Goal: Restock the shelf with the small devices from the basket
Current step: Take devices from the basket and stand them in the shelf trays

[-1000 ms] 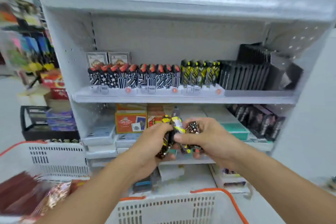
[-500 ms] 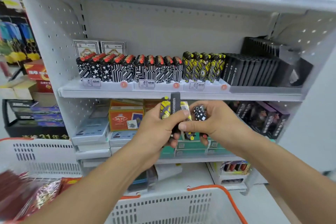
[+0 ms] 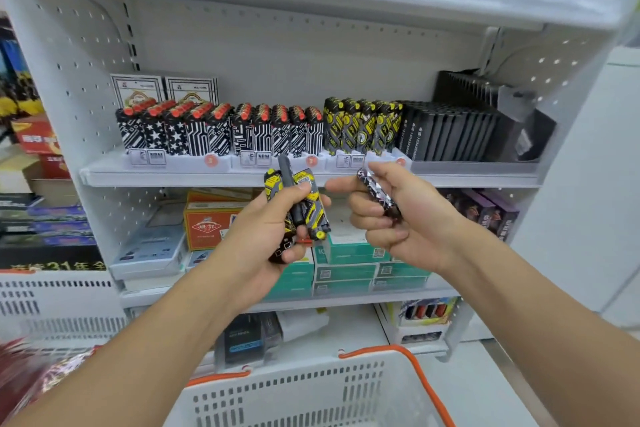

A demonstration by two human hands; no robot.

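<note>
A person's two bare forearms reach toward a white pegboard shelf unit (image 3: 242, 180). The left hand (image 3: 263, 236) is curled round a bunch of small devices (image 3: 304, 208) – yellow-and-black patterned ones plus a dark grey one sticking up – held just below the shelf's front edge. The right hand (image 3: 401, 218), a little to the right and apart from the left, grips one black-and-white patterned device (image 3: 379, 196) in its curled fingers w/ the index finger pointing left toward the bunch.

On the shelf behind the hands stand rows of devices: black-and-white ones w/ red tops (image 3: 221, 130) at left, yellow-and-black ones (image 3: 362, 125) in the middle, plain black boxes (image 3: 453, 132) at right. Two white card boxes (image 3: 166, 88) stand behind the left row. Below the shelf – orange and green boxes, mostly behind the hands. A white basket with orange rim (image 3: 426, 388) sits at the bottom, nearest the person.
</note>
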